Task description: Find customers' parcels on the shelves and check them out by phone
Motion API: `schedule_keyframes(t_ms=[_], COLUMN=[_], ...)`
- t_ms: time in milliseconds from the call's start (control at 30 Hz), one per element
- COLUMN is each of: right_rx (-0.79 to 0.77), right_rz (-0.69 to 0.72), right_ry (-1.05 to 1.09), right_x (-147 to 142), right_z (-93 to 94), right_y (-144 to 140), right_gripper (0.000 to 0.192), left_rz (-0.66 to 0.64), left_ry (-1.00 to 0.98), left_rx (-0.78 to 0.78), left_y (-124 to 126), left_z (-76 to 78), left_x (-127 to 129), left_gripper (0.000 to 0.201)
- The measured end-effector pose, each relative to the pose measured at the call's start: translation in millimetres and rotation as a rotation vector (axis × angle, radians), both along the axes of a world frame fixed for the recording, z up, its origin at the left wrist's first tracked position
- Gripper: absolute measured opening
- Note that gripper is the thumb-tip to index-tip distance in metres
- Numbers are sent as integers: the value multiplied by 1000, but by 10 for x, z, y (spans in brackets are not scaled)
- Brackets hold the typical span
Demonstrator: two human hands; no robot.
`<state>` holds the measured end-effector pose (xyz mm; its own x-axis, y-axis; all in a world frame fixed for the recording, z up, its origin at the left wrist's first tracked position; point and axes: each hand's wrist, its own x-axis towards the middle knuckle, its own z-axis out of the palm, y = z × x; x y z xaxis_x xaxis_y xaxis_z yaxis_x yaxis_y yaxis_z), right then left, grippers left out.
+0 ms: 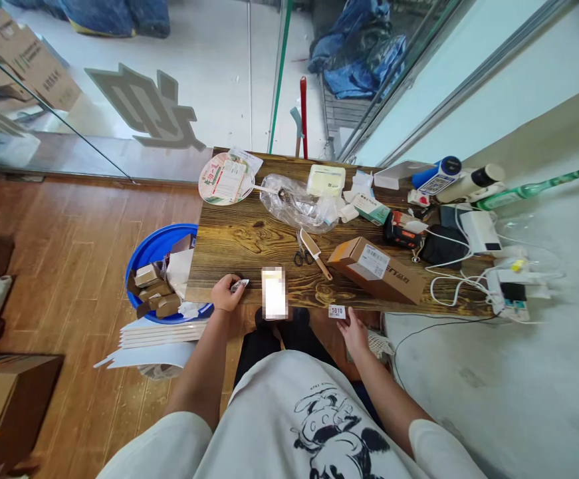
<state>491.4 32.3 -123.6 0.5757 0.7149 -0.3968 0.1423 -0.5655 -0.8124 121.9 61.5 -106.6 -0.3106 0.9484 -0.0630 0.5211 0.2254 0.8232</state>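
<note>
My left hand (226,293) rests at the table's front edge, its fingers closed on a small printed label (240,285). Past that edge, lower right, my right hand (353,332) pinches a white label (337,312) printed "5010". Between the hands a bright rectangular object (274,294), blurred out, lies at the edge; its kind cannot be made out. Behind it are black-handled scissors (303,257) and a knife (316,253) with a wooden handle. A brown cardboard box (376,269) with a shipping label sits to the right of them.
The wooden table (239,239) carries a round fan (225,178), a clear plastic bag (299,203), a green-and-white box (371,209), a green bottle (523,191) and white cables (449,286). A blue bin (137,266) of small cartons stands left. Glass panels rise behind.
</note>
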Motion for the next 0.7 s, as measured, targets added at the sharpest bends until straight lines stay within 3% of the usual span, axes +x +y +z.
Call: schedule_keyframes(t_ms=[167, 233, 333, 433, 533, 600, 700], right_rx=[-109, -113, -93, -71, -51, -34, 0], right_rz=[-83, -75, 5, 192, 451, 617, 869], right_ry=[294, 351, 395, 448, 543, 601, 705], right_x=[-35, -31, -4, 3, -119, -348, -927], right_z=[11, 101, 349, 682, 1011, 1221, 1563], right_y=[18, 25, 52, 143, 357, 536, 684], right_gripper=[21, 22, 31, 39, 43, 45, 48], left_rz=[122, 201, 344, 509, 698, 842, 1060], left_ry=[-211, -309, -406, -473, -571, -657, -781], left_rx=[-47, -38, 6, 80, 179, 255, 391], left_y=[56, 15, -201, -530, -829, -1000, -1292], left_z=[51, 173, 489, 849, 1117, 1241, 1422], left_x=[35, 106, 294, 561, 813, 917, 968], left_gripper=[28, 38, 45, 44, 46, 52, 63])
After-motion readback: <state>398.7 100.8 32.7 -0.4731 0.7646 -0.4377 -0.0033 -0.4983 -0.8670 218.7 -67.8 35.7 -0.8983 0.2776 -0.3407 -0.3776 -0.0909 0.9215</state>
